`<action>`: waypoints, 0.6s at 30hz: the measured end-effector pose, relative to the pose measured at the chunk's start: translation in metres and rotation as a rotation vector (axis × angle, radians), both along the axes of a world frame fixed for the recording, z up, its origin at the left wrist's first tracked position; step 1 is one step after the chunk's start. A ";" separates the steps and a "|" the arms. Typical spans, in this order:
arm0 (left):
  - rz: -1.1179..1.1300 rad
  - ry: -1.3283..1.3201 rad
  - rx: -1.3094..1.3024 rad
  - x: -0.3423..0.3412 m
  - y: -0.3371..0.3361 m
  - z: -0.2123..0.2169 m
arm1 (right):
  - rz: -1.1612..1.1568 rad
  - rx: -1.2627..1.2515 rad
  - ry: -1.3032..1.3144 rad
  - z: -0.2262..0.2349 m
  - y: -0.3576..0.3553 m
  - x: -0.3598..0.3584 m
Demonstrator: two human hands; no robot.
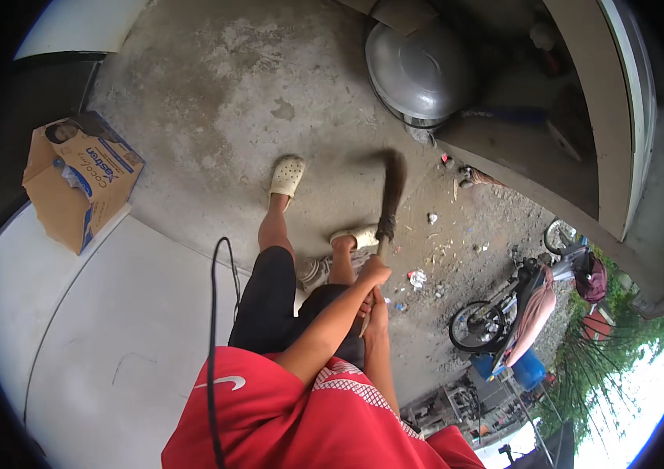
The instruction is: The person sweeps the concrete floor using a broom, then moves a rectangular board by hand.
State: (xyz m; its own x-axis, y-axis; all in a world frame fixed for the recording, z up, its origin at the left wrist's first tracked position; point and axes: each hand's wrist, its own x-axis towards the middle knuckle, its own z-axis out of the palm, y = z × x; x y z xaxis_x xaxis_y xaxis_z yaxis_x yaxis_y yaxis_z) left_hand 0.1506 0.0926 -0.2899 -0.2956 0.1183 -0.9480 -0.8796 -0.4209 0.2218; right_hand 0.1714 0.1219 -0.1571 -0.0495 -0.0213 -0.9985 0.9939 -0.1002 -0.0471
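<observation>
Both of my hands are closed round the pale handle of a broom (393,187). My left hand (375,271) grips it nearer the bristles, and my right hand (372,307) holds it just below, closer to my body. The dark brown bristles point away from me and touch or hover over the concrete floor (230,117); they are blurred, so I cannot tell which. Right of the broom, a crumpled white and red wrapper (418,278), a small white scrap (432,218) and other bits of litter are scattered on the ground.
A large lidded metal pot (418,70) stands at the far right of the floor. An open cardboard box (74,184) sits at left, beside a white panel (136,313). A parked motorcycle (515,309) stands on gravel at right. My pale clogs (287,175) are near the broom.
</observation>
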 end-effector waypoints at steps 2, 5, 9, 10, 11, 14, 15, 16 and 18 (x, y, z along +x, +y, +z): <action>-0.077 0.115 0.162 -0.009 0.024 0.026 | -0.194 -0.123 0.037 0.021 0.012 0.002; -0.058 0.129 0.258 0.011 0.024 0.066 | 0.024 0.268 0.114 0.050 -0.003 0.017; 0.209 -0.019 0.046 0.056 -0.043 0.079 | 0.297 0.284 -0.010 0.074 -0.055 0.045; 0.319 -0.027 0.009 0.065 -0.069 0.071 | 0.324 0.147 0.020 0.067 -0.071 0.045; 0.480 -0.118 -0.059 0.065 -0.096 0.060 | 0.367 0.020 0.059 0.053 -0.089 0.042; 0.619 -0.053 -0.424 0.073 -0.200 0.012 | 0.601 -0.279 0.117 -0.012 -0.158 0.023; 0.623 -0.126 -0.433 0.066 -0.242 -0.010 | 0.664 -0.363 0.189 -0.037 -0.185 0.014; 0.649 -0.116 -0.522 0.057 -0.277 -0.028 | 0.764 -0.384 0.273 -0.063 -0.215 0.003; 0.719 -0.082 -0.546 0.029 -0.341 -0.067 | 0.795 -0.406 0.340 -0.110 -0.269 -0.024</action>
State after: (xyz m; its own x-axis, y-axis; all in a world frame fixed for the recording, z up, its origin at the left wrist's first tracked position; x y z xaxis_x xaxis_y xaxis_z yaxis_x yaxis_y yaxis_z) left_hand 0.1800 -0.2486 -0.3568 -0.0535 -0.5411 -0.8392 -0.4675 -0.7291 0.4999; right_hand 0.1476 -0.1472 -0.2667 -0.1575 -0.5155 -0.8423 0.7172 0.5266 -0.4564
